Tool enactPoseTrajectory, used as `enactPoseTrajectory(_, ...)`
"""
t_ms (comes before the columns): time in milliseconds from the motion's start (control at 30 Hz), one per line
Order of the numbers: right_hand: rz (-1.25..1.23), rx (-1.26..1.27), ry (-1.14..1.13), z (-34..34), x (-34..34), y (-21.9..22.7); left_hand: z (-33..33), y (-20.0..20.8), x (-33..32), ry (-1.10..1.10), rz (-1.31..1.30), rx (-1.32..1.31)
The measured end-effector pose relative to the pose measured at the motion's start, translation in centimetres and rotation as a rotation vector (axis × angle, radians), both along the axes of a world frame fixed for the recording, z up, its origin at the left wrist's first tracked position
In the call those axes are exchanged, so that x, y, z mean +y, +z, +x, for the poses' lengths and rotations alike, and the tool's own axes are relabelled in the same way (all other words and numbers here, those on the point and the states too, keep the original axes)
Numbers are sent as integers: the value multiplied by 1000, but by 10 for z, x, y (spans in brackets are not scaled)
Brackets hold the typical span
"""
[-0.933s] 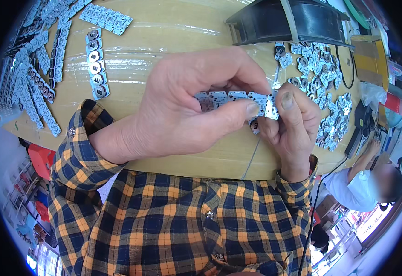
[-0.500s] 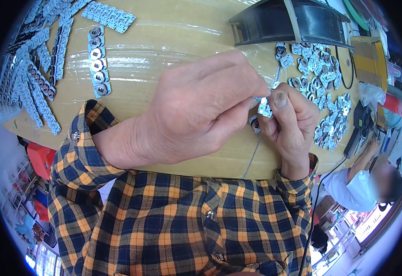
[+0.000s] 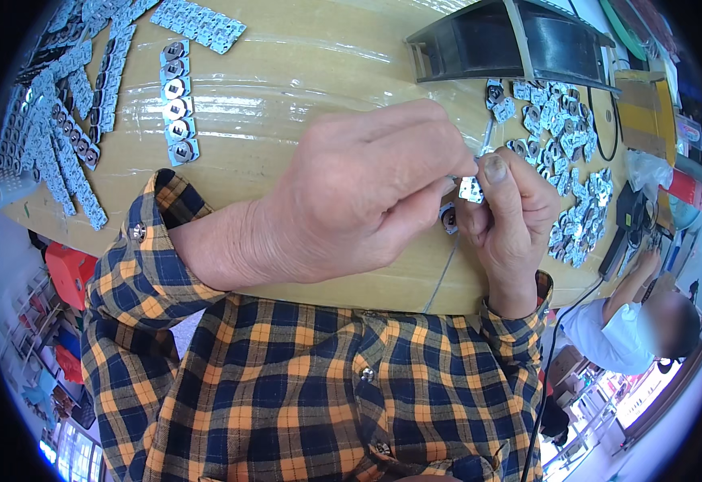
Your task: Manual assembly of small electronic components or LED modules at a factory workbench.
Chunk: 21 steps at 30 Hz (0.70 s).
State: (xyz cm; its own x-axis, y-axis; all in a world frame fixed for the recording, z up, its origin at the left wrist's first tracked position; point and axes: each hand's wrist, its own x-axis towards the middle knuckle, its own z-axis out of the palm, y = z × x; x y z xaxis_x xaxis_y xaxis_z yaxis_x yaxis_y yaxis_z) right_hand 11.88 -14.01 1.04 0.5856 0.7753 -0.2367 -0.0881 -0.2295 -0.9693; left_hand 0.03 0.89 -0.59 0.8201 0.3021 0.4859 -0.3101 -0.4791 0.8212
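A small pale-blue circuit board (image 3: 470, 190) sits between my two hands, partly covered by the fingers. My right hand (image 3: 513, 205) pinches it with the thumb on top and the other fingers curled beneath. My left hand (image 3: 351, 193) is closed, its thumb and fingertips meeting the board's left and upper edge; most of what they grip is hidden. Just below the left fingertips, a loose board with a round dark part (image 3: 448, 218) lies on the table, partly behind the right fingers.
On the left lies a strip of boards with round parts (image 3: 177, 108), near a stacked pile of strips (image 3: 53, 153). Many separated boards (image 3: 580, 213) cover the right side. A black curved casing (image 3: 511, 44) stands at the back. A co-worker (image 3: 608, 329) sits at far right.
The view has shifted slightly. Both hands stay closed together at the board, which has tilted a little and shows its face more brightly.
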Motion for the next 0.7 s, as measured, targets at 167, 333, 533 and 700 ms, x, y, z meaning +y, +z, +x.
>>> enactPoseTrajectory(167, -13, -311, -21, 7, -2, -8, -1, 2, 3, -48, -55, 87)
enactPoseTrajectory(333, 21, -476, 2, 10, -8, -2, -2, 3, 6, -70, -304, 196)
enactPoseTrajectory(533, 131, -317, 226, 9, -2, 2, -4, 3, 6, -203, -528, 257)
enactPoseTrajectory(700, 84, -441, 264, 9, -2, -3, -3, 6, 8, -237, -552, 321)
